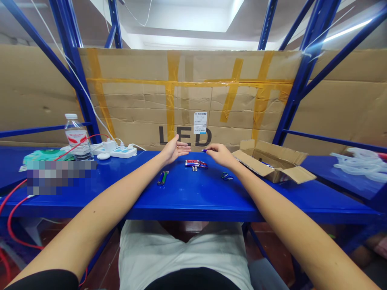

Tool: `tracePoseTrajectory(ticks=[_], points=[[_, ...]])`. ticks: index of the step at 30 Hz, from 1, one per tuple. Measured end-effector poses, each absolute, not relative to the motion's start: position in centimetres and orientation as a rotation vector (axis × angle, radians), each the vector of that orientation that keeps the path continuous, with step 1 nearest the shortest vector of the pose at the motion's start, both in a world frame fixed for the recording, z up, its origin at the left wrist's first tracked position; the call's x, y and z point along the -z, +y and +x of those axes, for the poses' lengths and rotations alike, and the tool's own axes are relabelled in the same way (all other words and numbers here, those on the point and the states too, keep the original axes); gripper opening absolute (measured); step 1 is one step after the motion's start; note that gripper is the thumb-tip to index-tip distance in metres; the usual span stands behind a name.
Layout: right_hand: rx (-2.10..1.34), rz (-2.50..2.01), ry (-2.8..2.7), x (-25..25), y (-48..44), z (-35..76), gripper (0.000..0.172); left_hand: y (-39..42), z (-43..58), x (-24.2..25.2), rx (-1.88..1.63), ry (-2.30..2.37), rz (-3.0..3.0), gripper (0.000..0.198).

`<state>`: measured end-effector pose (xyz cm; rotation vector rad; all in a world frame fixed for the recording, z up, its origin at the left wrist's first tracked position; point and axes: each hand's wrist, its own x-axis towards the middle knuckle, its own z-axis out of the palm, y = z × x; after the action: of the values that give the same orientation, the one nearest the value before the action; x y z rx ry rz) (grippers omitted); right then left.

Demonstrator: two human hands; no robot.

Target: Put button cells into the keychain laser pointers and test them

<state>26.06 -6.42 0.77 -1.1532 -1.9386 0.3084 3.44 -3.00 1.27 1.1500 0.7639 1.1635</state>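
Note:
My left hand [176,150] is stretched out palm-inward over the back of the blue table, its fingers straight and holding nothing. Between finger and thumb, my right hand [220,154] pinches a small dark blue tube [205,150] whose exact kind is too small to tell. A row of slim red and blue metallic tubes [196,163] lies between and just below the hands. Small silver round pieces [194,168] sit in front of that row. Green and blue tubes [163,178] lie beside my left forearm. A dark carabiner-like clip [226,176] rests near my right forearm.
An open cardboard box [272,161] stands right of my right arm, with bundled clear tubing [361,163] farther right. At left are a water bottle [78,139], a power strip [122,151] and red cables. A large cardboard panel [136,104] closes off the back.

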Motion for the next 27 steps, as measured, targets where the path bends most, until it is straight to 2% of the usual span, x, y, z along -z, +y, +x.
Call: tracePoseTrajectory(ticks=[24,27], points=[[-0.341,-1.164,-1.925,-0.39,-6.42,26.02,0.025,-3.17,3.53,-1.22,-1.156,0.758,1.193,0.061],[-0.391,-1.097,-1.971,-0.08,-6.18,25.61,0.032,-3.41,3.8,-0.97,-1.213,0.789,1.389,0.047]])
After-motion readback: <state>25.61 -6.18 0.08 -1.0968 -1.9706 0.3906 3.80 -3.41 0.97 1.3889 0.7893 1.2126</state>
